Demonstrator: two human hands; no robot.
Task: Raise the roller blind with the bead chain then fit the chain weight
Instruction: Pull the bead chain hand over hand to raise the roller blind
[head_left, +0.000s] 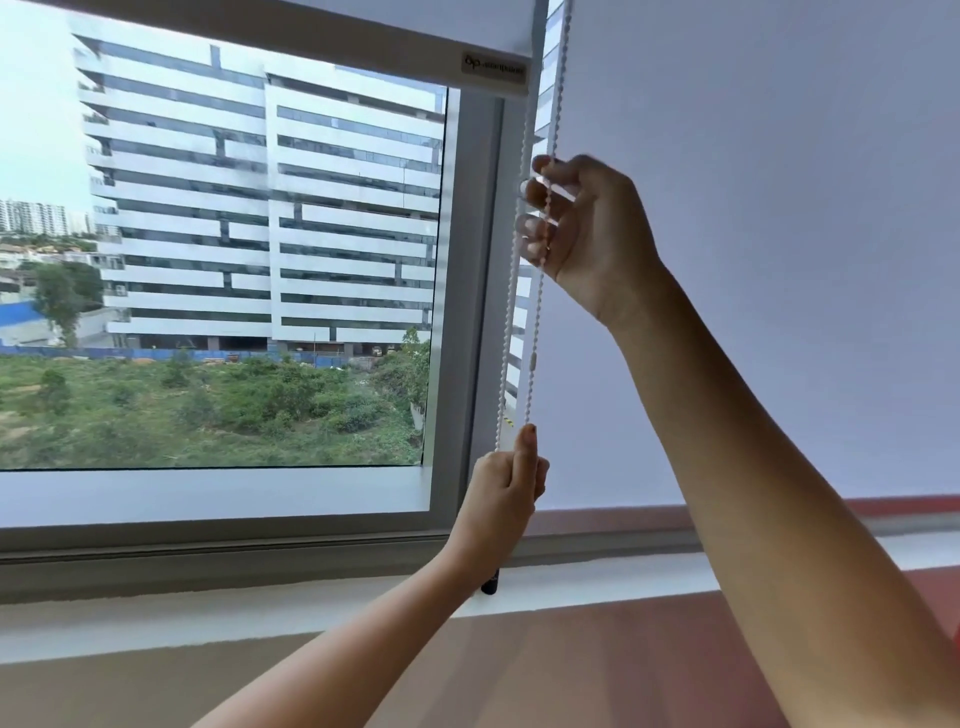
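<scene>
My right hand is curled around the bead chain at center right of the frame, fingers closed on one strand. My left hand grips the chain lower down, fist closed, thumb up along it. The roller blind's bottom rail sits near the top edge, leaving the window open below. A dark chain weight peeks out under my left wrist, by the sill.
</scene>
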